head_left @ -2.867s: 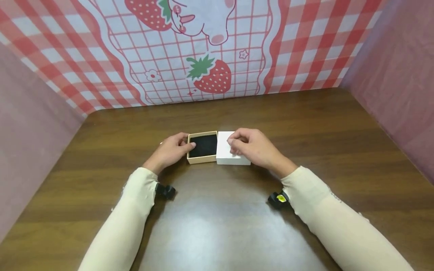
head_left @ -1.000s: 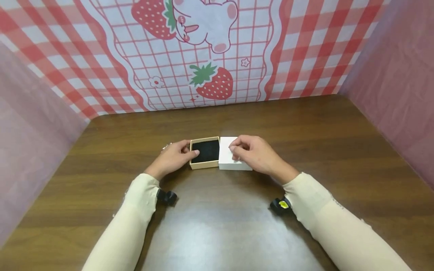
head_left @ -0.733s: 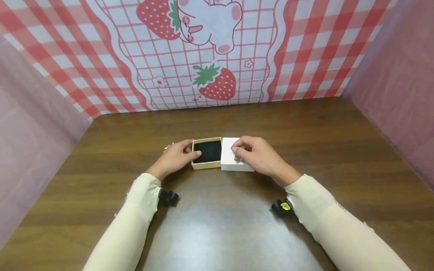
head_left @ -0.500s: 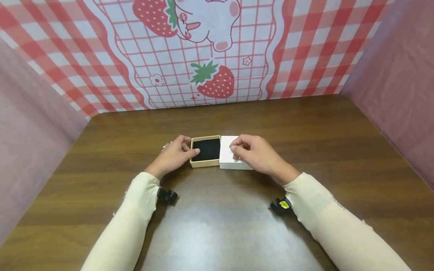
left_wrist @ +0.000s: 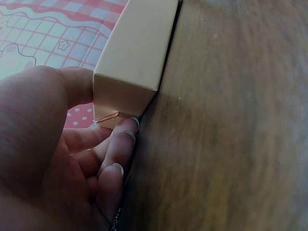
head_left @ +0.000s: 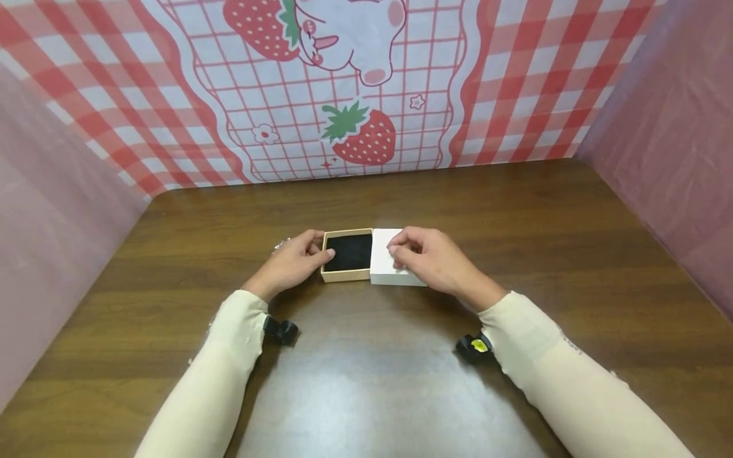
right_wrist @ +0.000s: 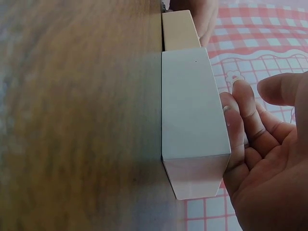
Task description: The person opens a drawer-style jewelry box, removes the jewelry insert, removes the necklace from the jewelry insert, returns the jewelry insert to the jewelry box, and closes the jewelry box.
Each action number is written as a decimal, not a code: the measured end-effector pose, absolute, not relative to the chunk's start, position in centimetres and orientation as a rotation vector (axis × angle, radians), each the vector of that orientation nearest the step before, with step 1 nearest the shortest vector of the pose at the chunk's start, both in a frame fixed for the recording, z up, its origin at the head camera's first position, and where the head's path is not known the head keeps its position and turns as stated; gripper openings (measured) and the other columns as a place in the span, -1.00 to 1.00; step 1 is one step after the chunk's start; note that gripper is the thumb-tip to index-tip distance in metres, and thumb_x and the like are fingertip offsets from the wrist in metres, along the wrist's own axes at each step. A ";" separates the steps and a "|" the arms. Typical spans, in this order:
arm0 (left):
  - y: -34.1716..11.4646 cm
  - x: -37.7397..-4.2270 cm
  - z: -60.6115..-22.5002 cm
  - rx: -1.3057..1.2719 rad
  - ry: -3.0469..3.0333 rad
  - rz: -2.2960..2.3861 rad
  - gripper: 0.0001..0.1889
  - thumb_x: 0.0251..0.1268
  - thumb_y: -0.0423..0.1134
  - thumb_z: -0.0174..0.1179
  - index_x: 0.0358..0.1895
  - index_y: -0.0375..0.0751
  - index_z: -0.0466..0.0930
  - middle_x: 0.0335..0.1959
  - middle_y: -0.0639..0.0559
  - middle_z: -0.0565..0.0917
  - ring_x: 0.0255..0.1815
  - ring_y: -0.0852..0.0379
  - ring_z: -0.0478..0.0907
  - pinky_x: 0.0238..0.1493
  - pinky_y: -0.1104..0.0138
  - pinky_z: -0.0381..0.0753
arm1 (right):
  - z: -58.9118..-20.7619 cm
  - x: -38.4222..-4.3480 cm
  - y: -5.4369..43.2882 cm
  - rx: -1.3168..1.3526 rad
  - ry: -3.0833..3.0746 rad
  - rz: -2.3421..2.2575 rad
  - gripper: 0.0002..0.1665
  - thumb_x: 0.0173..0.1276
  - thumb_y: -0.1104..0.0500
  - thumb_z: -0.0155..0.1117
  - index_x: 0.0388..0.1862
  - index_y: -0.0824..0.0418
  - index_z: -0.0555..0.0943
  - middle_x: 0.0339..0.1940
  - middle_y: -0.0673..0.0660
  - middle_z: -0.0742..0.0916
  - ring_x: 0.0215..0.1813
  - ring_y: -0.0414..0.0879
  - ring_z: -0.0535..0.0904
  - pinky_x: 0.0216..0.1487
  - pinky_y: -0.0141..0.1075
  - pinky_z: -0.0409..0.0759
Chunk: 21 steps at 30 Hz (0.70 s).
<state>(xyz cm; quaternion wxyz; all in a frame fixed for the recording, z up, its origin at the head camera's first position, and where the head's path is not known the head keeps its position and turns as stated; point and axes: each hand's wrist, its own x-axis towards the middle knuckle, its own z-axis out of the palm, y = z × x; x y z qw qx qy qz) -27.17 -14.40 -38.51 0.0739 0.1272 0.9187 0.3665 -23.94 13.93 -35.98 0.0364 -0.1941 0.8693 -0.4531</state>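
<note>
A slide-out box lies on the table in the head view. Its kraft-coloured tray point(head_left: 346, 276), with a black lining point(head_left: 350, 252), sticks out leftward from a white sleeve point(head_left: 395, 278). At the tray's left end, my left hand point(head_left: 292, 257) pinches the end wall, thumb over the rim. The left wrist view shows its curled fingers point(left_wrist: 120, 149) against the tray's outer end, low near the tabletop. My right hand point(head_left: 438, 257) rests on top of the sleeve with loosely bent fingers. Nothing shows between its thumb and forefinger in the right wrist view, where fingertips point(right_wrist: 231, 115) touch the sleeve's top.
The brown wooden table point(head_left: 355, 369) stretches around the box on all sides. Behind it rises a red checked cloth point(head_left: 366, 133) with strawberries, and pink cloth walls point(head_left: 658, 127) stand at both sides. Black wrist cameras point(head_left: 280, 331) sit under both cuffs.
The head view has shifted slightly. My left fingers have shifted a little at the tray's end, while the box and my right hand keep their places.
</note>
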 end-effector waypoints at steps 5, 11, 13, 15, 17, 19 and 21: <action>-14.3 -27.2 -38.4 0.412 2.753 1.101 -0.42 0.44 -0.01 0.17 0.38 -0.26 0.38 -0.18 -0.07 0.67 -0.19 0.05 0.58 -0.12 0.19 0.51 | -36.2 -23.8 14.1 -0.588 2.664 -1.382 -0.82 0.50 0.11 0.21 -0.10 0.18 0.66 -0.39 0.04 0.71 -0.28 -0.05 0.59 -0.20 -0.15 0.55; -14.3 -27.3 -38.0 0.416 2.777 1.082 -0.41 0.45 -0.02 0.16 0.39 -0.28 0.37 -0.14 -0.09 0.68 -0.15 0.03 0.59 -0.05 0.15 0.52 | -35.8 -24.0 14.0 -0.584 2.668 -1.379 -0.82 0.50 0.10 0.21 -0.09 0.16 0.66 -0.38 0.04 0.71 -0.27 -0.04 0.59 -0.20 -0.14 0.55; -14.4 -27.3 -37.9 0.412 2.777 1.095 -0.42 0.45 -0.03 0.16 0.40 -0.28 0.37 -0.14 -0.10 0.68 -0.15 0.02 0.59 -0.04 0.15 0.52 | -35.6 -24.1 13.9 -0.595 2.673 -1.376 -0.83 0.50 0.10 0.21 -0.10 0.16 0.66 -0.39 0.04 0.71 -0.28 -0.04 0.59 -0.20 -0.14 0.55; -14.4 -27.3 -37.9 0.406 2.774 1.103 -0.42 0.45 -0.04 0.16 0.40 -0.28 0.37 -0.14 -0.10 0.68 -0.16 0.03 0.58 -0.05 0.15 0.51 | -35.4 -24.2 13.8 -0.595 2.676 -1.370 -0.83 0.50 0.10 0.21 -0.10 0.16 0.66 -0.39 0.04 0.71 -0.27 -0.04 0.59 -0.20 -0.14 0.55; -14.5 -27.2 -38.0 0.403 2.773 1.099 -0.42 0.45 -0.04 0.16 0.40 -0.28 0.36 -0.14 -0.09 0.68 -0.16 0.03 0.59 -0.05 0.15 0.51 | -35.4 -24.2 13.8 -0.600 2.674 -1.365 -0.82 0.50 0.11 0.21 -0.10 0.17 0.66 -0.39 0.04 0.71 -0.27 -0.04 0.59 -0.20 -0.14 0.54; -14.5 -27.2 -38.0 0.404 2.769 1.092 -0.42 0.46 -0.04 0.16 0.41 -0.28 0.36 -0.14 -0.08 0.68 -0.16 0.04 0.59 -0.05 0.15 0.51 | -35.5 -24.2 13.8 -0.591 2.670 -1.356 -0.82 0.50 0.11 0.21 -0.09 0.16 0.66 -0.38 0.04 0.71 -0.27 -0.04 0.59 -0.20 -0.14 0.54; -14.5 -27.2 -38.1 0.411 2.773 1.083 -0.42 0.46 -0.04 0.15 0.41 -0.29 0.36 -0.15 -0.07 0.69 -0.17 0.05 0.59 -0.05 0.16 0.51 | -35.5 -24.1 13.8 -0.581 2.667 -1.348 -0.82 0.50 0.10 0.21 -0.09 0.15 0.66 -0.38 0.03 0.71 -0.26 -0.04 0.59 -0.20 -0.14 0.55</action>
